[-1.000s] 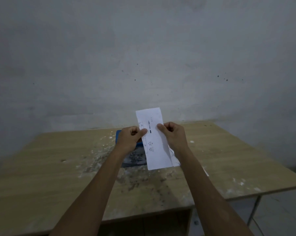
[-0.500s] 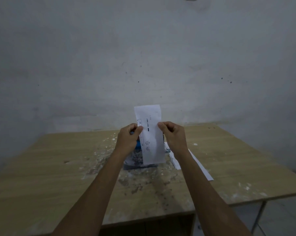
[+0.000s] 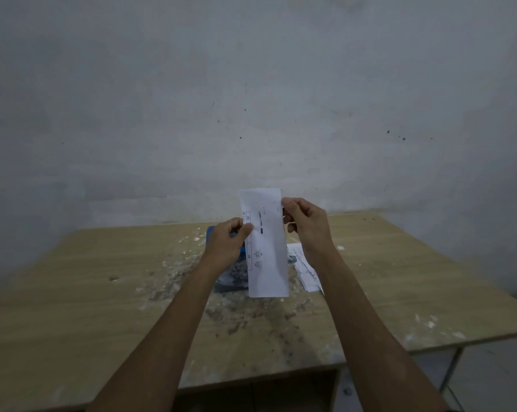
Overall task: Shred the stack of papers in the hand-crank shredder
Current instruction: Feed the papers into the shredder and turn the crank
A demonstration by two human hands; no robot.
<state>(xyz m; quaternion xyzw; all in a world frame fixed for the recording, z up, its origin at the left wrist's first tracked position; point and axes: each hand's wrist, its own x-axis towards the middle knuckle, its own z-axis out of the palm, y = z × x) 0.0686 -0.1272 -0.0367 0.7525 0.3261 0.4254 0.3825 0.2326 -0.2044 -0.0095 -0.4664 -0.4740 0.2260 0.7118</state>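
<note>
Left hand (image 3: 226,243) pinches the left edge of a folded paper strip (image 3: 266,248), thumb on the printed face. Strip is thin, white and flat, its long axis upright. It hangs directly over the blue shredder (image 3: 232,275), which sits on the table (image 3: 102,292) mostly hidden behind hand and strip; slot not visible. Right hand (image 3: 306,227) pinches the upper right edge, slightly higher. Loose papers (image 3: 306,272) lie just right of the shredder. Wood-grain tabletop, littered with pale scraps. Judgement: next move is straight down.

Bare grey wall (image 3: 251,99), dark specks; dusty wooden table (image 3: 87,292) against it; dim light.
</note>
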